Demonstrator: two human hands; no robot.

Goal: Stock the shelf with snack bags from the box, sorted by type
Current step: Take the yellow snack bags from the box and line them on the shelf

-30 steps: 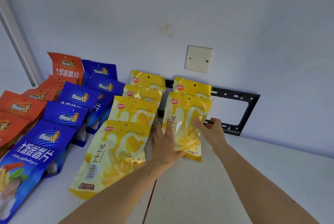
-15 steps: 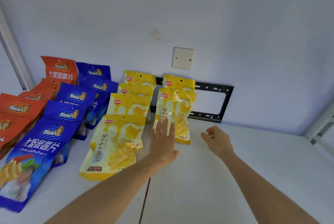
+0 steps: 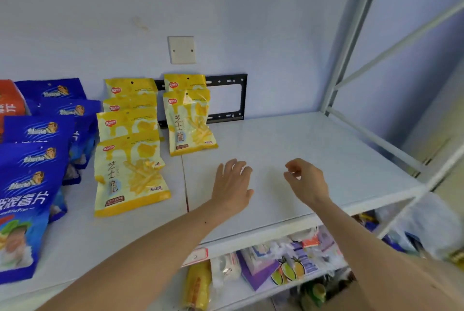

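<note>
Yellow snack bags stand in two rows on the white shelf [image 3: 313,155]: a left row fronted by a large yellow bag [image 3: 129,175], and a right row of two with a yellow bag [image 3: 189,122] in front. Blue bags [image 3: 30,175] fill the far left, with an orange bag [image 3: 10,104] at the edge. My left hand [image 3: 232,185] hovers flat over the shelf, fingers apart, holding nothing, below and right of the right yellow row. To its right, my right hand [image 3: 305,181] hangs with loosely curled fingers and holds nothing. The box is out of view.
A black metal bracket [image 3: 238,99] and a white wall plate [image 3: 182,49] sit on the wall behind the bags. White shelf uprights [image 3: 351,42] rise at the right. The lower shelf [image 3: 276,260] holds mixed snack packs.
Both hands have let go of the right yellow bag and drawn back toward me and to the right. The view has swung right and down, showing the shelf's right end and lower shelf.
</note>
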